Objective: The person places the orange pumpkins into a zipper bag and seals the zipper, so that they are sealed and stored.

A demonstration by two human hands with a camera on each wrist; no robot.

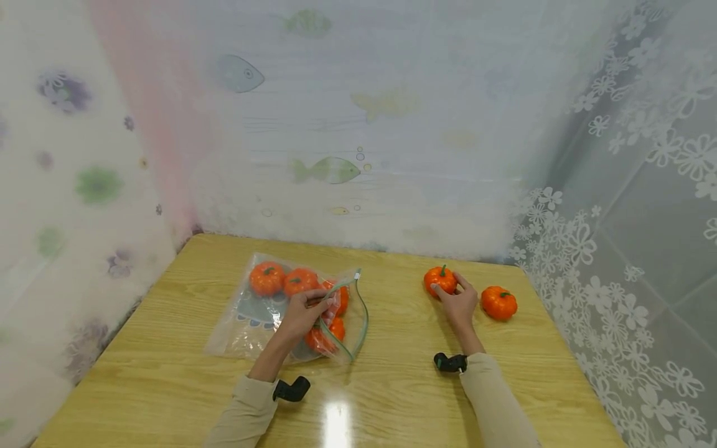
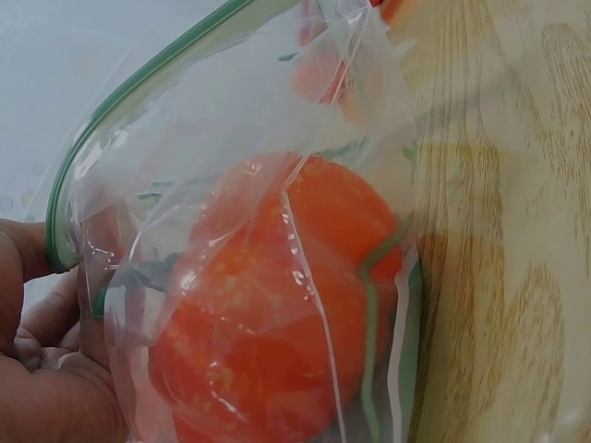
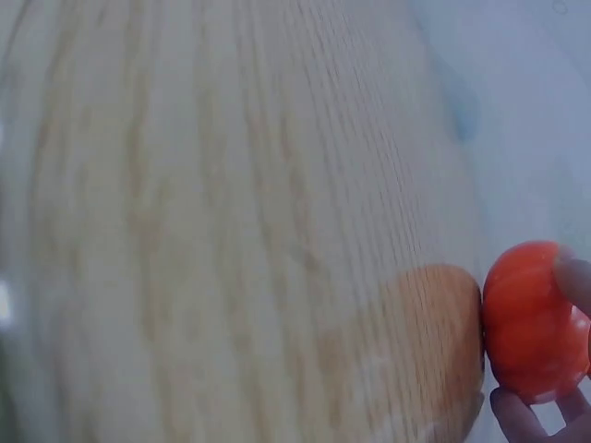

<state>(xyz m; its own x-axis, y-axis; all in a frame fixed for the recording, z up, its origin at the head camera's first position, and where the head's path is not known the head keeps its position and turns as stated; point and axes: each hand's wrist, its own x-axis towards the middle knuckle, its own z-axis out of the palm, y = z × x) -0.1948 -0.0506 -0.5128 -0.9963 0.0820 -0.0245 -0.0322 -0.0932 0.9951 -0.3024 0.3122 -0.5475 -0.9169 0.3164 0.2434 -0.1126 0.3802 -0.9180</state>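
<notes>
My left hand (image 1: 302, 316) pinches the green-edged opening of a clear zip bag (image 1: 229, 339), which lies on the table with its mouth spread to the right. Several small orange pumpkins (image 1: 267, 278) show through the plastic. In the left wrist view, one pumpkin (image 2: 268, 305) bulges behind the film beside my fingers (image 2: 55, 314). Over on the right, my right hand (image 1: 460, 306) grips another pumpkin (image 1: 439, 280) with a green stem, thumb on its near side and fingers around its right side. The right wrist view catches this pumpkin (image 3: 526, 318) at the table surface.
One more loose pumpkin (image 1: 499, 303) sits just right of my right hand. The wooden table (image 1: 392, 398) meets a fish-print curtain (image 1: 392, 205) at its back edge. A flowered sheet (image 1: 594, 292) hangs along the right side.
</notes>
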